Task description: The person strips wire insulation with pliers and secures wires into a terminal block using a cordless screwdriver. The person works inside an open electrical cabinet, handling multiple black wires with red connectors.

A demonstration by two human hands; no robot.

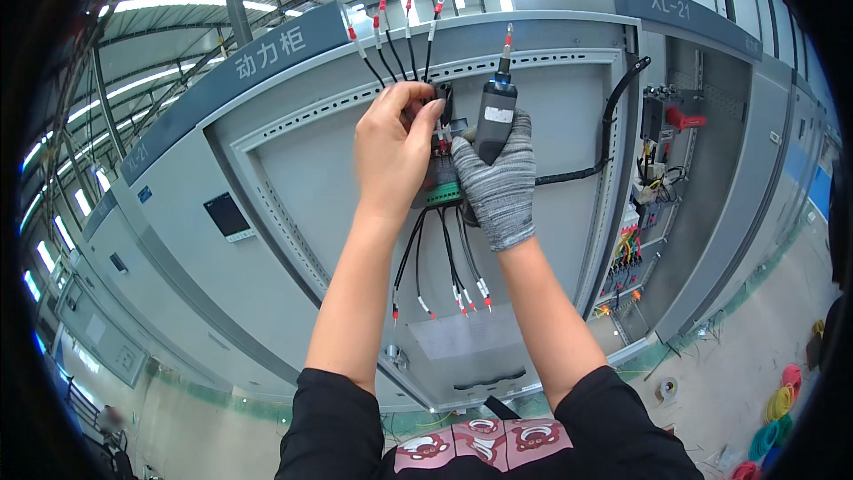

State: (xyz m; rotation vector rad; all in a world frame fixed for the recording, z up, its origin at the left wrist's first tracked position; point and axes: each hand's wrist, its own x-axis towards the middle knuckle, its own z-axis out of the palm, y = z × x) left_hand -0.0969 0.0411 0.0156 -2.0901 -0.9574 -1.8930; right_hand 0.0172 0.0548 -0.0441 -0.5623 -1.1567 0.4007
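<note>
My bare left hand point(397, 147) is closed in a pinch at the upper part of a small device point(442, 138) on the cabinet door; what its fingertips hold is hidden. Just above that hand, several black wires point(410, 52) with red-tipped ends stand up. In its grey knit glove, my right hand point(499, 180) is wrapped round a dark cordless screwdriver point(498, 111), whose bit points up, away from the device. The gloved fingers reach the device's right side. A green terminal block point(443, 193) shows at the device's bottom, with more black wires point(450, 253) hanging from it, their ends loose.
The grey door point(311, 187) has a slotted frame. Along its right side runs a thick black cable bundle point(611, 116). To the right, an open cabinet holds breakers and coloured wires point(627, 249). Coloured wire coils point(779, 404) lie on the floor at the lower right.
</note>
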